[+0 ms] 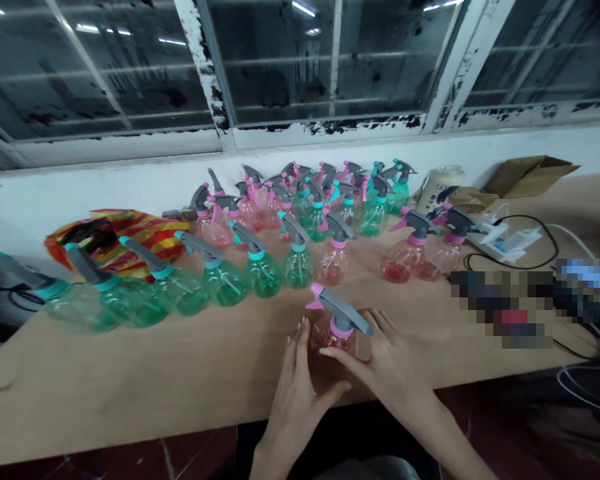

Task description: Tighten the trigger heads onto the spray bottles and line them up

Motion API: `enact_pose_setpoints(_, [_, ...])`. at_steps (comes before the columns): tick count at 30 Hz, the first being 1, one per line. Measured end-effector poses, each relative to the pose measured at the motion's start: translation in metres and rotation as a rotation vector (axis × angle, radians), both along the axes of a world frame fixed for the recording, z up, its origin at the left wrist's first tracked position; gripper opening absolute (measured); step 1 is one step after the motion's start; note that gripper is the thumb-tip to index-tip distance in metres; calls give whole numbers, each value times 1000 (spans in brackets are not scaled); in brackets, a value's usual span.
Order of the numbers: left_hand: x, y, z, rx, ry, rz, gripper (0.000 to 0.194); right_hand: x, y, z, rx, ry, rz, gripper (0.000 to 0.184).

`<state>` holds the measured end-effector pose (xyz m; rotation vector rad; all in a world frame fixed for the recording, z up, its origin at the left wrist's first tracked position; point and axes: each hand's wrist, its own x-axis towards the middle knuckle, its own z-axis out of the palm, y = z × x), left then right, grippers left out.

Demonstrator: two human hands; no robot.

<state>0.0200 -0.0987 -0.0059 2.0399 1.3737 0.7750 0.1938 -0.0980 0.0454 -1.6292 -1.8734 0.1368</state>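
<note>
A pink spray bottle (341,320) with a grey trigger head stands on the table in front of me, its pink nozzle pointing to the upper left. Around its right side curls my right hand (387,363), thumb across the front and fingers behind. My left hand (300,387) is at the bottle's left, fingers stretched and thumb apart; the fingertips are close to the bottle wall, and contact is unclear. Just beyond stands another pink spray bottle (334,261), beside a row of green ones such as this green spray bottle (263,273).
Several more pink and green spray bottles (315,213) crowd near the wall. Two pink spray bottles (405,260) stand to the right. A red-and-yellow striped bag (150,233) lies at the left. A white power strip (510,243) with cables and an open cardboard box (525,177) sit at the right.
</note>
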Motion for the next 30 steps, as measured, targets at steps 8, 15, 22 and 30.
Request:
enact_pose_setpoints(8, [-6, 0, 2, 19, 21, -16, 88, -10, 18, 4, -136, 554, 242, 45])
enact_pose_setpoints(15, [-5, 5, 0, 51, 113, -22, 90, -23, 32, 12, -102, 693, 320, 37])
enact_pose_setpoints(22, [-28, 10, -1, 108, 246, -30, 87, -25, 33, 11, -133, 689, 299, 26])
enact_pose_setpoints(30, [-50, 31, -31, 378, 426, 166, 55, -27, 36, 10, -93, 723, 308, 22])
